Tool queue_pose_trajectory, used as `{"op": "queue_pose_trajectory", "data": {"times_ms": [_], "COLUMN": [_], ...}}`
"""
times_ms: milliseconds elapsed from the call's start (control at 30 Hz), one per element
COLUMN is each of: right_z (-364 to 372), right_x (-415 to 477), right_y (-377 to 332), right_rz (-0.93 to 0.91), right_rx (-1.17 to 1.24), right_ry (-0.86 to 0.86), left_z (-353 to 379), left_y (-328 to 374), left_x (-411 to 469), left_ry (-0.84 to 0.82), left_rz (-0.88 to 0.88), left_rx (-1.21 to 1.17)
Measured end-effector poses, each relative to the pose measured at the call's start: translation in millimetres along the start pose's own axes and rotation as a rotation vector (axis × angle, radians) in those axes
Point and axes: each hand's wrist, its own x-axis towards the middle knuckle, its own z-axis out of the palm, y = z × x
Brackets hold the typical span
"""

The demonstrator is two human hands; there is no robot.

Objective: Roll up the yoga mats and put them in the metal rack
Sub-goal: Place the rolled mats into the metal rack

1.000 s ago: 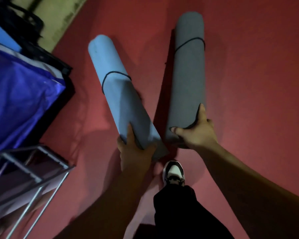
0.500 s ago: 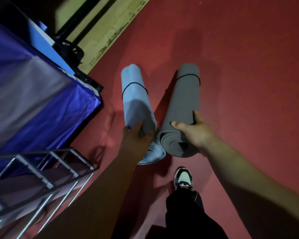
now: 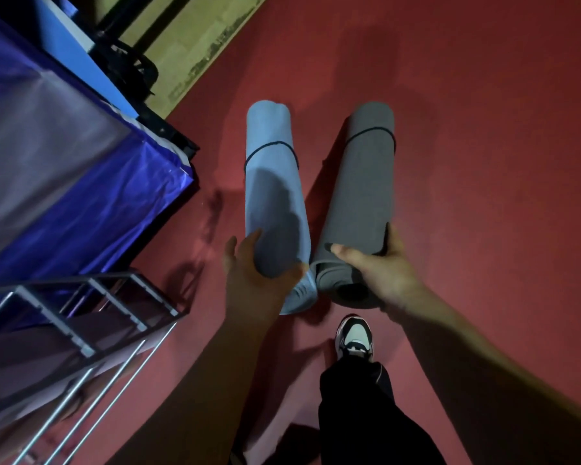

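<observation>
At mid-frame we grip two rolled mats — left hand [image 3: 249, 276] around the blue mat [image 3: 272, 182], right hand [image 3: 386, 273] around the grey mat [image 3: 363, 182] — metal rack [image 3: 91, 317] lower left.

A red floor [image 3: 483, 162] fills most of the view, with soft shadows across it. At the upper left it meets a tan, scuffed strip of flooring [image 3: 188, 45] along a straight diagonal edge. A glossy blue-purple sheet [image 3: 64, 196] drapes over something bulky on the left, creased and catching the light at its corner. Behind it stands a light blue panel [image 3: 78, 52], and beside that a black frame [image 3: 131, 62], too dark to tell apart. At the bottom, a white, grey and black sneaker [image 3: 354, 337] rests on the floor below a black trouser leg [image 3: 359, 414]
</observation>
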Motion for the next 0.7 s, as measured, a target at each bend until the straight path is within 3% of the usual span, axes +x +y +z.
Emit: {"op": "queue_pose_trajectory", "data": {"times_ms": [200, 300, 367, 533, 700], "right_z": [20, 54, 66, 70, 97], "right_x": [-23, -30, -14, 39, 80], "right_y": [-13, 18, 49, 113, 162], "right_rz": [-0.115, -0.206, -0.11, 0.03, 0.182], "right_rx": [-0.24, -0.319, -0.318, -0.395, -0.247], "right_ry": [0.026, 0.061, 0.02, -0.023, -0.02], "left_z": [8, 18, 21, 31, 70], "left_y": [35, 14, -21, -118, -187], "left_x": [3, 12, 25, 46, 68], "left_ry": [-0.046, 0.066, 0.071, -0.057, -0.234], "left_rz": [0.255, 0.169, 0.037, -0.11, -0.14], "left_rx": [0.048, -0.032, -0.066, -0.006, 0.067]}}
